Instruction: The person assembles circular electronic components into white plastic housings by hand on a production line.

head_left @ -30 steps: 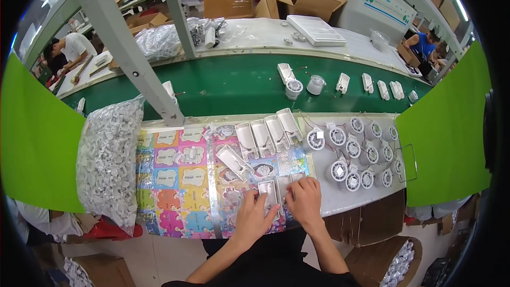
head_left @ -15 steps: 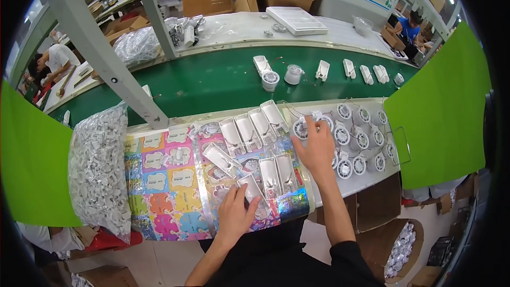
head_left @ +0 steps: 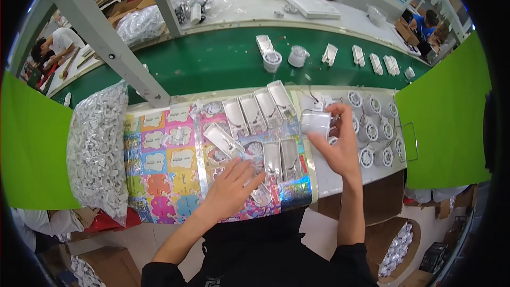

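Note:
My right hand (head_left: 340, 146) holds a white rectangular plastic housing (head_left: 315, 123) just above the bench, beside a cluster of round white wired parts (head_left: 372, 127). My left hand (head_left: 234, 180) rests flat on the colourful patterned mat (head_left: 159, 159), fingertips on a small white housing (head_left: 260, 194) near the front edge. Two white housings (head_left: 281, 160) lie side by side just right of that hand. A slanted housing (head_left: 223, 139) lies above it, and a row of several open housings (head_left: 257, 109) sits further back.
A large clear bag of small white parts (head_left: 98, 149) stands at the mat's left. A green conveyor belt (head_left: 212, 58) behind carries white housings and round parts. Green screens (head_left: 446, 111) flank both sides. Cardboard boxes sit behind and below right; other people work far left and far right.
My right hand has risen from the front of the mat, reached to the round parts at the right and now holds a white housing. My left hand stayed low on the mat.

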Motion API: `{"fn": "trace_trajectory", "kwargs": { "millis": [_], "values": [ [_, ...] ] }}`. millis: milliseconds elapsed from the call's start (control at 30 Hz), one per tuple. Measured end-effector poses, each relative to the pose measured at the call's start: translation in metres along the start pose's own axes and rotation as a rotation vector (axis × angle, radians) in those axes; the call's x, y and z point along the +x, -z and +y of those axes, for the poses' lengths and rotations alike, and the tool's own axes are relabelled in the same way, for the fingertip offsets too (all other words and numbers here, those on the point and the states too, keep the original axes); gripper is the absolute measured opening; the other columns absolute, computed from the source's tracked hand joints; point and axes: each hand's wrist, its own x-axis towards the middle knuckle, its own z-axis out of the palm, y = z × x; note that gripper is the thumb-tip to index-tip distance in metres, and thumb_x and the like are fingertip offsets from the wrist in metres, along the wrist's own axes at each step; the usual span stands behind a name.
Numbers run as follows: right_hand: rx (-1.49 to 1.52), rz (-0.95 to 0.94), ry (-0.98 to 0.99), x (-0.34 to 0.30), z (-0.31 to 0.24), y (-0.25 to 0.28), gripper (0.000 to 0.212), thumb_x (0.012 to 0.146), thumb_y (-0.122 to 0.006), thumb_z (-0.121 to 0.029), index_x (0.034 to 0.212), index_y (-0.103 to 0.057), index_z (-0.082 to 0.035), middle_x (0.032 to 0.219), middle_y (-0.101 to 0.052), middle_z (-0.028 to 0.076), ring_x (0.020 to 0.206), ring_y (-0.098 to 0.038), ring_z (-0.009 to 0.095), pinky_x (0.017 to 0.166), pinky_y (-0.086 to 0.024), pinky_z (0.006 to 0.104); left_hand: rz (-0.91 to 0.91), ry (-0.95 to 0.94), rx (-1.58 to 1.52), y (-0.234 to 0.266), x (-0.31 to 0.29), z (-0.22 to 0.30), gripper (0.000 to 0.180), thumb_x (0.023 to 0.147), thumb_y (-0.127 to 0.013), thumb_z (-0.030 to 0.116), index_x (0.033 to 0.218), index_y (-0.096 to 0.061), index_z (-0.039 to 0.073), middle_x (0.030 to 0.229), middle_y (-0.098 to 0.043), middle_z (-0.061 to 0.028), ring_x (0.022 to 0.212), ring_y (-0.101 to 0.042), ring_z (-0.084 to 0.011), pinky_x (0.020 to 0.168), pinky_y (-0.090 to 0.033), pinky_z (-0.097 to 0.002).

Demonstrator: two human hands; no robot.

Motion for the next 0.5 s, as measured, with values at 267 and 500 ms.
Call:
{"fn": "trace_trajectory", "kwargs": {
  "millis": [267, 500],
  "values": [
    [-0.17, -0.388, 0.223, -0.1, 0.006, 0.0, 0.057, 0.073, -0.081, -0.004, 0.126, -0.059, -0.008, 0.124, -0.059, 0.018, 0.109, -0.062, 0.038, 0.093, -0.053, 0.0433, -0.158, 0.135, -0.036, 0.002, -0.005, 0.015, 0.063, 0.066, -0.083, 0.014, 0.125, -0.062, 0.004, 0.114, -0.058, -0.0137, 0.115, -0.055, -0.0322, 0.106, -0.044, -0.0454],
    [-0.479, -0.523, 0.42, -0.117, 0.004, -0.014, 0.058, 0.068, -0.075, 0.0, 0.124, -0.07, -0.017, 0.128, -0.061, 0.008, 0.115, -0.059, 0.032, 0.095, -0.053, 0.0428, -0.17, 0.222, -0.241, 0.006, -0.01, 0.01, 0.063, 0.067, -0.086, 0.016, 0.125, -0.062, 0.008, 0.113, -0.057, -0.0115, 0.107, -0.062, -0.0334, 0.092, -0.051, -0.0438]
  ]
}}
